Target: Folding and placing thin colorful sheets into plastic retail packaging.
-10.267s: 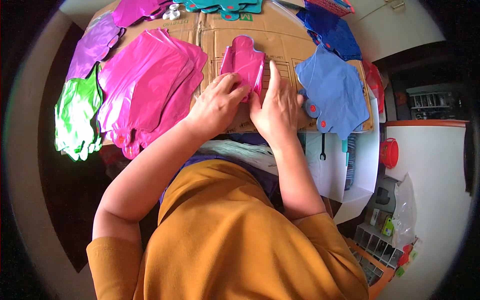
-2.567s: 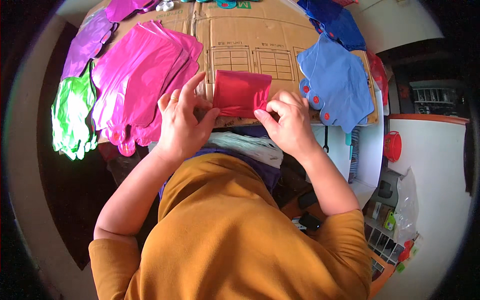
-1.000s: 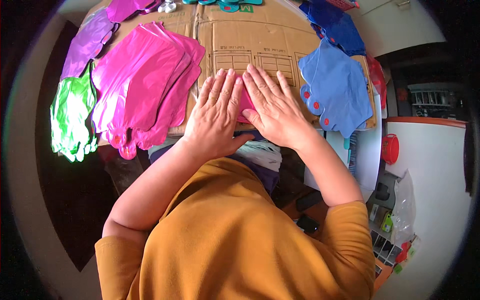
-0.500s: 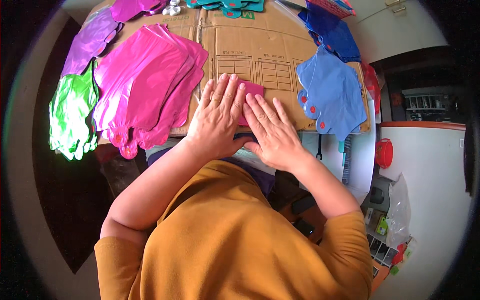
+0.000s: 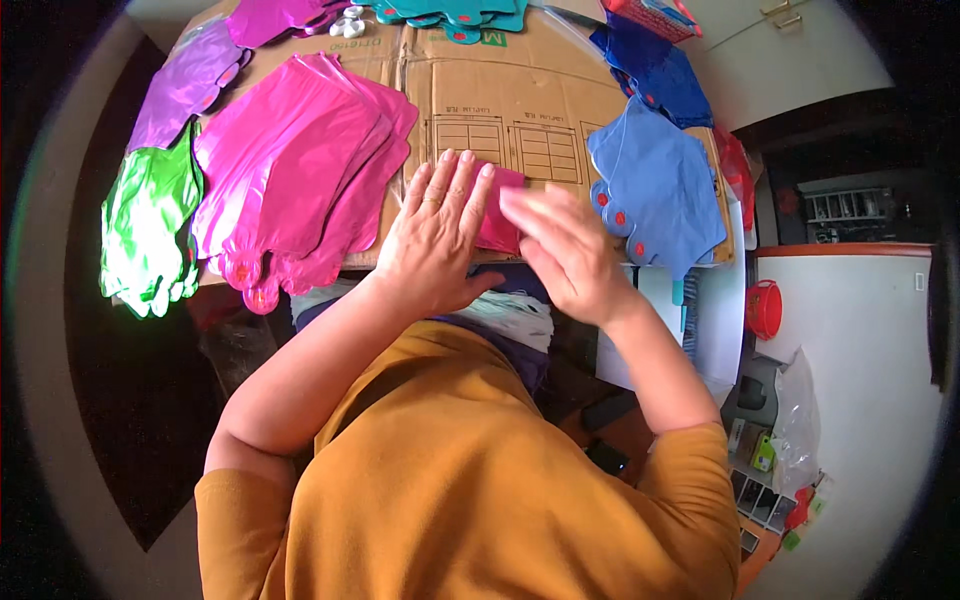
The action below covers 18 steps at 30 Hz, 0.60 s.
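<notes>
My left hand (image 5: 430, 225) lies flat with fingers stretched out, pressing a small folded pink foil piece (image 5: 500, 215) against the cardboard (image 5: 530, 75). Part of that piece is covered by the hand; its right side shows. My right hand (image 5: 575, 255) is raised just right of the foil piece, holding nothing I can see. Its fingers stretch toward the left hand, and their tips are blurred. Left of my hands lies a stack of larger shiny pink foil balloons (image 5: 300, 150), uninflated, with rounded lobes along the near edge.
Flat foil balloons ring the cardboard: green (image 5: 150, 215) and purple (image 5: 188, 80) at left, teal (image 5: 450, 12) at the far edge, dark blue (image 5: 660, 75) and light blue (image 5: 665, 180) at right. Small white pieces (image 5: 347, 22) sit at the back. A white box (image 5: 720, 310) stands below right.
My right hand has lifted off the folded pink foil and shifted right, uncovering more of it. The left hand stays pressed in place.
</notes>
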Each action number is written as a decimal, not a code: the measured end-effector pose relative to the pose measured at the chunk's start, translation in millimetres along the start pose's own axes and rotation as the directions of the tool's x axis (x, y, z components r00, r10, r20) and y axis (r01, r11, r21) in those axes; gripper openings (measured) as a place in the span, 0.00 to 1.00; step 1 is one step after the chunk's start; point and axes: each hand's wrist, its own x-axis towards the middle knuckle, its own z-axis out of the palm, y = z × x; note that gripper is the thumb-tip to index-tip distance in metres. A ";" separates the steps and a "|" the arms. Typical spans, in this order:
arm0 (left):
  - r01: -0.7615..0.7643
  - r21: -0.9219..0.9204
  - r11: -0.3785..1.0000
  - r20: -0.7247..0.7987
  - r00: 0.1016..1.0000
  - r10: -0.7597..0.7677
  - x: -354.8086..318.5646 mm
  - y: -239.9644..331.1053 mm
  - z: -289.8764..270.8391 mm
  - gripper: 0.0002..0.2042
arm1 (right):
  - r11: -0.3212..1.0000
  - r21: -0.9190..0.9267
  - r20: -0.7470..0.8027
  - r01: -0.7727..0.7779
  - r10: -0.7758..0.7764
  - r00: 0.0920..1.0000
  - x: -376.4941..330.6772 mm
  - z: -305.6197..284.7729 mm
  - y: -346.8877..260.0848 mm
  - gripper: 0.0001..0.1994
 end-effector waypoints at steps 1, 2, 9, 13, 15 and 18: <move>-0.012 -0.009 1.000 -0.010 1.000 0.012 -0.8 -1.2 1.2 0.54 | 0.996 -0.080 -0.084 0.047 -0.054 0.995 14.3 4.2 2.5 0.23; -0.015 -0.055 0.998 -0.066 0.998 0.011 -1.7 -2.3 3.3 0.55 | 0.995 -0.093 -0.072 0.033 -0.040 0.997 22.9 14.5 7.1 0.24; 0.051 -0.286 0.957 -0.240 0.963 -0.123 -39.7 3.5 -17.4 0.43 | 0.970 -0.235 0.102 0.057 -0.033 0.994 25.5 38.7 14.6 0.27; 0.280 -0.778 0.562 0.039 0.915 -0.402 -93.3 18.5 -14.6 0.18 | 0.976 -0.206 0.154 0.064 -0.032 0.988 23.5 36.9 3.5 0.29; 0.462 -0.879 -0.118 0.450 0.724 -0.523 -93.0 20.7 5.7 0.17 | 0.985 -0.155 0.171 0.070 -0.043 0.984 21.7 38.5 -5.8 0.30; 0.303 -0.770 -0.562 0.584 0.690 -0.429 -69.4 16.6 -0.9 0.16 | 0.992 -0.103 0.184 0.074 -0.054 0.981 17.0 40.4 -16.4 0.30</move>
